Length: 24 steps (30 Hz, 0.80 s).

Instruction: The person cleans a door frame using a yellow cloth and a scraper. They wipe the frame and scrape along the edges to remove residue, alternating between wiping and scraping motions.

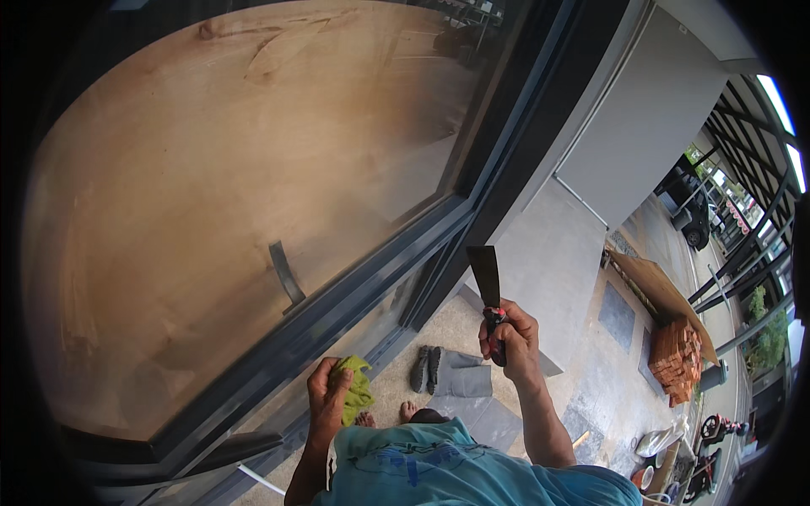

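My right hand [516,339] grips a putty knife [484,277] by its dark red and black handle, with the flat dark blade pointing up. The blade stands apart from the window frame in this view. My left hand [324,390] has its fingers closed round a crumpled yellow-green cloth [358,391], low by the dark window frame [337,314]. Before me rises a large glass pane [202,211] with a tan, wood-like surface showing through it. A short dark strip [286,273] appears at the pane near its lower edge.
A pair of grey rubber boots [460,376] lies on the floor just past my bare feet. To the right are a stack of orange bricks [675,361], a leaning brown board [658,287] and a small bucket [645,478]. A grey wall [624,126] adjoins the frame.
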Each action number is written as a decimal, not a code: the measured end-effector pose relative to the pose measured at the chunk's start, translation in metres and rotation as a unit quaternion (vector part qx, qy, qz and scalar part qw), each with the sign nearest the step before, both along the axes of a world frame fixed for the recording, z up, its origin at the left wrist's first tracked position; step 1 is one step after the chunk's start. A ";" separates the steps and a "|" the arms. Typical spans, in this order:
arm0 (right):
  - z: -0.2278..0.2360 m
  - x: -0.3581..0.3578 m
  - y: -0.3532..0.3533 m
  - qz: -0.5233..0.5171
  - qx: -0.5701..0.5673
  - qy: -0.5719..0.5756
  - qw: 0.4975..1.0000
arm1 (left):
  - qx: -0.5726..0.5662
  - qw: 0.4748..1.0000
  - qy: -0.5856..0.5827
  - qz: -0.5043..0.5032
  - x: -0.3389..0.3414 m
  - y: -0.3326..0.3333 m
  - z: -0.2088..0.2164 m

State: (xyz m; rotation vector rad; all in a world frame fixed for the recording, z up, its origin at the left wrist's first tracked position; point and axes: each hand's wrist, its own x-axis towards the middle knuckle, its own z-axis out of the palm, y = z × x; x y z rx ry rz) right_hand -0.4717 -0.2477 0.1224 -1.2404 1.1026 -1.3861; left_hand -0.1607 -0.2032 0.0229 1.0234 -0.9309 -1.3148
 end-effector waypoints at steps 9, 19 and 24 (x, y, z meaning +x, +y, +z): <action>-0.011 0.020 0.016 0.029 -0.004 0.078 0.997 | -0.227 0.920 -0.314 0.063 0.003 0.003 0.049; -0.034 0.025 0.023 0.050 0.040 0.088 0.994 | -0.104 0.982 -0.156 0.019 0.006 0.010 0.057; -0.055 0.019 0.035 0.044 0.079 0.096 0.991 | 0.142 0.987 0.038 -0.059 0.018 0.016 -0.011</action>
